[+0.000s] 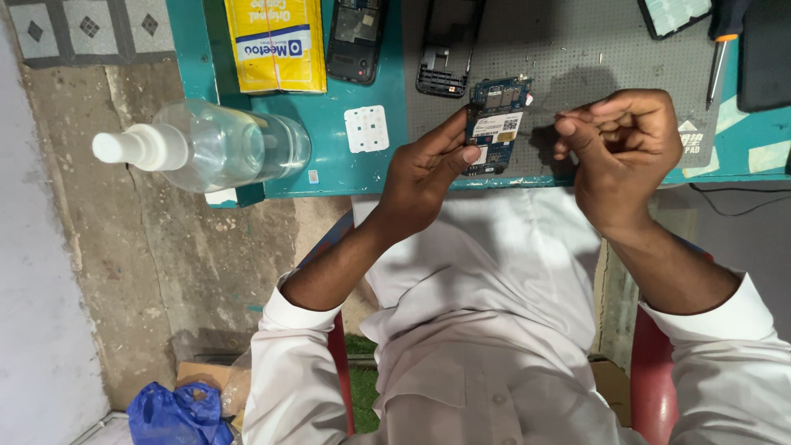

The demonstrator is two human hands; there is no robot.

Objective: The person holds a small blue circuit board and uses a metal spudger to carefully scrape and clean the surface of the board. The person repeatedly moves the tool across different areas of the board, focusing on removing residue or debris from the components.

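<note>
My left hand (pixel 424 169) grips a blue phone circuit board (pixel 497 115) by its lower edge, holding it above the grey perforated mat (pixel 577 49). My right hand (pixel 622 144) is curled to the right of the board, thumb and fingertips pinched together; whether something tiny is pinched there I cannot tell. A black phone frame (pixel 449 45) and a second opened phone (pixel 356 37) lie on the teal table (pixel 338 165) beyond the board.
A clear spray bottle (pixel 210 144) stands at the table's left edge. A yellow box (pixel 276 41), a small white square part (pixel 366 128), a screwdriver (pixel 721 49) and dark phone panels (pixel 762 53) lie about. Below are a red chair (pixel 655 371) and a blue bag (pixel 169 412).
</note>
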